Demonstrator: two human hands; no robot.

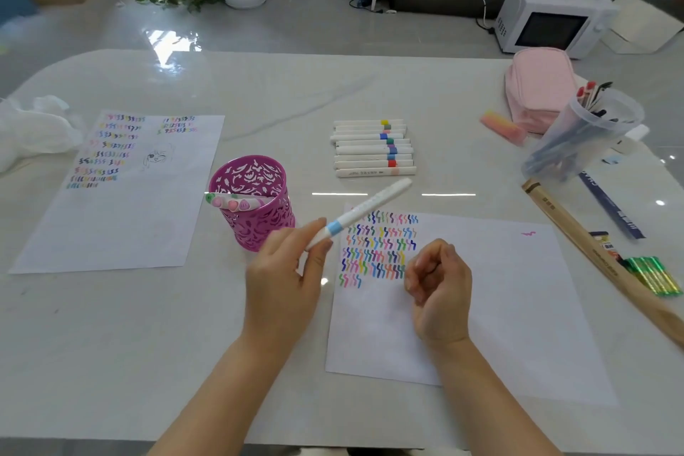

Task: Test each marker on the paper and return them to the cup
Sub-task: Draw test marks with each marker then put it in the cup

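The pale marble-patterned table bears two squiggle-marked white paper sheets — the near sheet, the left sheet — a magenta cut-out cup, a row of white markers, a pink fabric pouch, a clear plastic pen jar.

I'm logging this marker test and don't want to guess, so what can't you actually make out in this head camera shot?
All in the head view:
- The right hand is curled; its own fingers hide whether it holds a cap.
- The marker in the left hand: its lower end is behind the fingers, so the tip is unseen.
- The pink cup: its wall hides how many markers are inside.
- Print on the row of markers: too small to read.
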